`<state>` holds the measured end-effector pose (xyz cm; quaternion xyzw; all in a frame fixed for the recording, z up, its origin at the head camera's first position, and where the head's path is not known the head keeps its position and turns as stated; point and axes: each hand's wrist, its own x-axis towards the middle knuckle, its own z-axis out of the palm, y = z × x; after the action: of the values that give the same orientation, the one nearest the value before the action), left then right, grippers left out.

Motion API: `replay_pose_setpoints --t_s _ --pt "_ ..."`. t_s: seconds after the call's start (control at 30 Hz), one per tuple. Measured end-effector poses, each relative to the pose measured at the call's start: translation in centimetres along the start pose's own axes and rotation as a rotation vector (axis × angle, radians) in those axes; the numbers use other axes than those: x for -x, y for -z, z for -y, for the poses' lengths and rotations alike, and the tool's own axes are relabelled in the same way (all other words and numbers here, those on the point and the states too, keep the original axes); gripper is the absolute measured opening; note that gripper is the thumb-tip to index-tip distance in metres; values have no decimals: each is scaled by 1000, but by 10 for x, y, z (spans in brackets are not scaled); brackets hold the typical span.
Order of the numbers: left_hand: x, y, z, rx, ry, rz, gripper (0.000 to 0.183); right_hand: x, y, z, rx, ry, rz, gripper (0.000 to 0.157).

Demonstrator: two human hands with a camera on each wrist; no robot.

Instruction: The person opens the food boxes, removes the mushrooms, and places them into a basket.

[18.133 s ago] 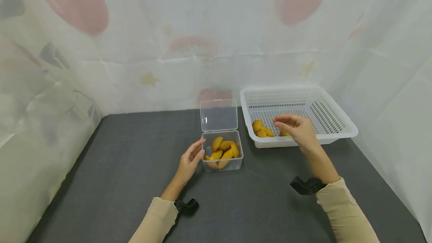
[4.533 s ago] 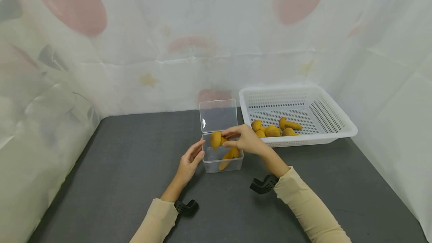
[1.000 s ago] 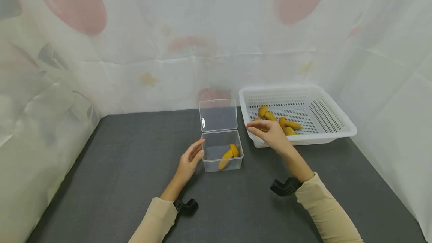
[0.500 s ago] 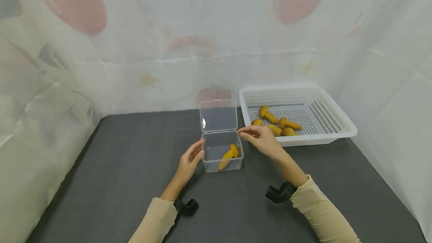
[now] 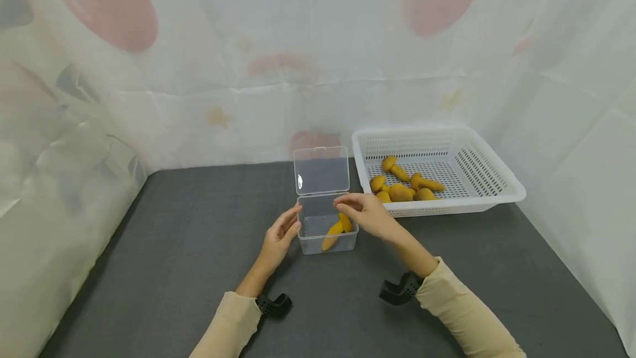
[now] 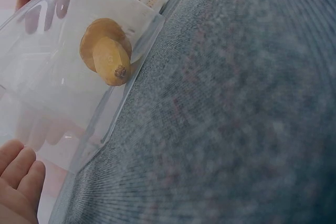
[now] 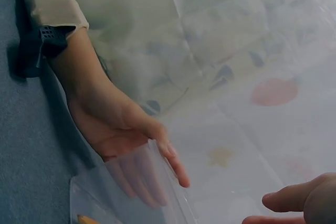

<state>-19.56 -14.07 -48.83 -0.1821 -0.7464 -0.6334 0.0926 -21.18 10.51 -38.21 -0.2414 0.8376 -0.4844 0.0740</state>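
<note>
A clear plastic box (image 5: 310,243) with its lid (image 5: 322,171) raised stands mid-table. One yellow-brown mushroom (image 5: 332,236) lies inside, stem toward the left wrist camera (image 6: 109,55). Along the box's left side rests my left hand (image 5: 279,239), fingers loosely extended; the right wrist view shows this left hand (image 7: 118,121) against the clear wall. Over the box's right rear rim is my right hand (image 5: 369,215), thumb and fingers apart, with nothing visible between them. To the right, a white perforated basket (image 5: 489,184) holds several mushrooms (image 5: 401,192) toward its left end.
Behind the dark table (image 5: 199,225) hangs a pale printed curtain (image 5: 308,104), which also lines both sides. The basket stands close to the box's right side, near the back edge. Each wrist wears a black camera mount (image 5: 275,305).
Several mushrooms were in the box earlier; one is there now, and the basket holds more. My right hand has moved left from the basket to the box. My left hand stays put.
</note>
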Motion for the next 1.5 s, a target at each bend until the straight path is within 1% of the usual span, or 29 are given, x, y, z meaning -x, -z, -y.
replay_pose_setpoints --t_s 0.23,0.33,0.4,0.57,0.7,0.8,0.93,1.03,1.17,1.3,1.4,1.5 --pt "0 0 0 2 20 6 40 -4 -16 11 119 -89 62 47" --pt "1 0 2 0 12 3 40 -7 -22 13 154 -121 78 54" --pt "1 0 2 4 3 1 40 -10 -26 14 161 -138 88 58" --pt "1 0 1 18 15 6 40 -15 -35 12 142 -175 98 64" --pt "0 0 0 10 14 14 41 -17 -38 9 113 -183 85 63" --pt "0 0 0 -4 9 5 41 -18 -39 7 54 -185 81 61" --pt "-1 1 0 -7 12 -7 39 -21 -38 3 -22 -161 130 55" --pt "-2 1 0 2 20 -6 39 -24 -37 0 -49 -130 174 49" --pt "-2 0 0 -3 33 -5 40 -28 -35 -3 -62 -108 190 44" --pt "-1 0 0 5 44 1 40 -31 -33 -6 -57 -105 175 41" --pt "-1 0 0 15 52 5 40 -32 -33 -6 -46 -129 157 41" --pt "0 0 -1 16 56 8 41 -33 -35 -4 4 -167 153 44"
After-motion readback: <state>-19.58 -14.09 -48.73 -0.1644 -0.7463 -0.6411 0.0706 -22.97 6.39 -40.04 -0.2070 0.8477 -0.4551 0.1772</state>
